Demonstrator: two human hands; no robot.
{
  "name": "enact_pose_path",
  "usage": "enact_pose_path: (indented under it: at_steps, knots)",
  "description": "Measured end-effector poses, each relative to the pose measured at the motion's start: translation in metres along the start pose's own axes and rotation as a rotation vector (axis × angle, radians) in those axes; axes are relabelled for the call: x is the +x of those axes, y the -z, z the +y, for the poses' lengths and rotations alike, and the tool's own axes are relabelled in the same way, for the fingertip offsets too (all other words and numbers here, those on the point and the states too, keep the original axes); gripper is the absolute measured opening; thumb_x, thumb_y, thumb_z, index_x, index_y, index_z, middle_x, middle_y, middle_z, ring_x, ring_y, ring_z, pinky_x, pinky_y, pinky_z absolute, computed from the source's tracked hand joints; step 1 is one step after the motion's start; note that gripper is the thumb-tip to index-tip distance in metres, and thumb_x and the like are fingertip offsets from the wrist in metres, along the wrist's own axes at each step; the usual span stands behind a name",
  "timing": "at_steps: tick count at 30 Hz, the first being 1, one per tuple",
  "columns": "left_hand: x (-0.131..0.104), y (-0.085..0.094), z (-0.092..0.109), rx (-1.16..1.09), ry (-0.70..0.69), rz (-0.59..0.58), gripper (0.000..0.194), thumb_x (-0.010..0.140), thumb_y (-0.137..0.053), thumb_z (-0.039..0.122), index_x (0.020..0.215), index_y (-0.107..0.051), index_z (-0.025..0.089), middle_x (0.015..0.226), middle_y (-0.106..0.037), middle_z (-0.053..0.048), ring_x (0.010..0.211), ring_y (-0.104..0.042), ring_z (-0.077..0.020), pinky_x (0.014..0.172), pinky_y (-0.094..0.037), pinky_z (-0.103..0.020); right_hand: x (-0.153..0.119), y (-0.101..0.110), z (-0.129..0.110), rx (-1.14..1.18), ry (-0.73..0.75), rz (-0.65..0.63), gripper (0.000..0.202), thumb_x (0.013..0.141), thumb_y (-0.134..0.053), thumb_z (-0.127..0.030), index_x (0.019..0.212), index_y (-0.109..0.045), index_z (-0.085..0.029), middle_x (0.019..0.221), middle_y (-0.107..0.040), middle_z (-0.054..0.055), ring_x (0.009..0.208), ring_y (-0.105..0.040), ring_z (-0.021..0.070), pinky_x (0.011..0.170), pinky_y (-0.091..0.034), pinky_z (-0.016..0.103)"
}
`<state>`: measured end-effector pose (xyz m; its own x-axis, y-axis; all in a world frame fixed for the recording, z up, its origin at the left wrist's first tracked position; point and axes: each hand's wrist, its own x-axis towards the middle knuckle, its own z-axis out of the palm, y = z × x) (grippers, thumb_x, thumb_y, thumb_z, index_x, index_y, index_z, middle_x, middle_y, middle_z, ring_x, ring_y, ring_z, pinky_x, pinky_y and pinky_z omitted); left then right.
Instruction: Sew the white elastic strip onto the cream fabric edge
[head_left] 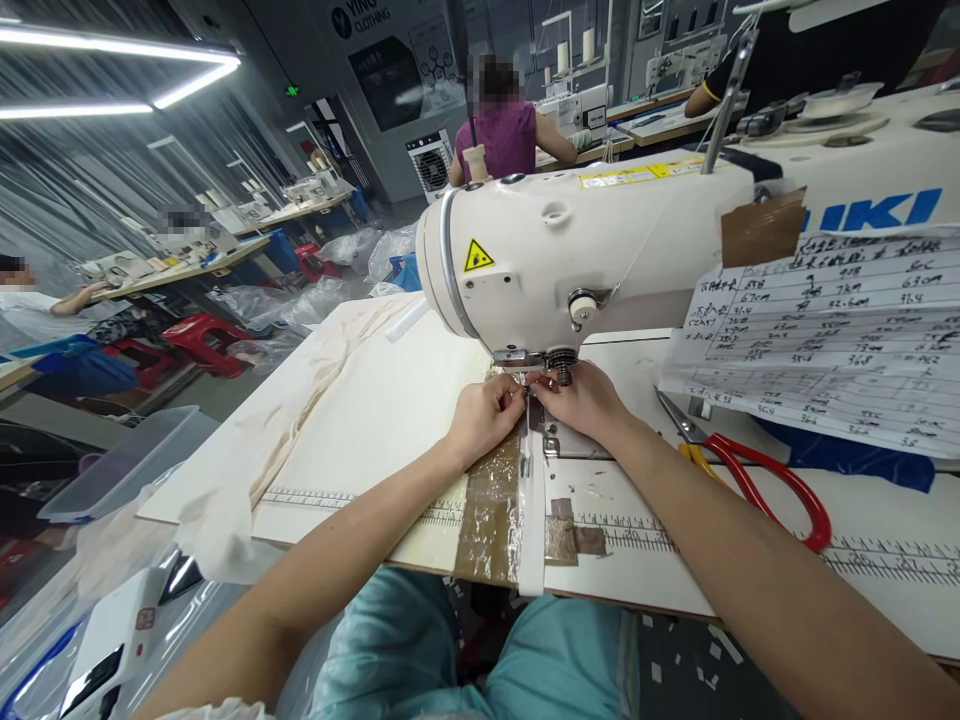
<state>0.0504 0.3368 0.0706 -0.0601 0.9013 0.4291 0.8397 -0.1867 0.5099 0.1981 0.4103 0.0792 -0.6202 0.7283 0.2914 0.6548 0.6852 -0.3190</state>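
A white sewing machine (600, 240) stands over the table, and both my hands meet under its head near the needle area. My left hand (486, 415) is closed, its thumb and fingertips pinched together just left of the presser foot. My right hand (581, 403) is partly behind the machine's lower end, with its fingertips pinched close to the left ones. Whatever lies between the fingers is too small to make out. A narrow white strip (533, 535) runs from beneath my fingertips to the table's front edge, along brown tape (489, 520).
Scissors with red handles (772, 490) lie to the right of my right forearm. A handwritten paper (817, 340) hangs from the machine. Pale fabric (300, 420) lies along the table's left side. A clear plastic bin (135, 470) stands left. A person in purple (499, 140) sits ahead.
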Motion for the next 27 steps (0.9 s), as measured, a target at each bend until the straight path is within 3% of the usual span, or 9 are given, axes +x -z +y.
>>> enact_pose_path:
  at_steps: [27]
  knots:
    - [0.0012, -0.0019, -0.0015, 0.004, 0.026, -0.016, 0.016, 0.083, -0.056, 0.017, 0.067, -0.054, 0.017, 0.052, -0.051, 0.004, 0.047, -0.046, -0.0097, 0.051, -0.034, -0.021, 0.0007, -0.0038, 0.0016, 0.027, 0.008, 0.016, 0.024, 0.093, -0.053, -0.022, 0.1, -0.075, -0.018, 0.104, -0.075, 0.008, 0.095, -0.068, 0.0275, 0.08, -0.046, 0.034]
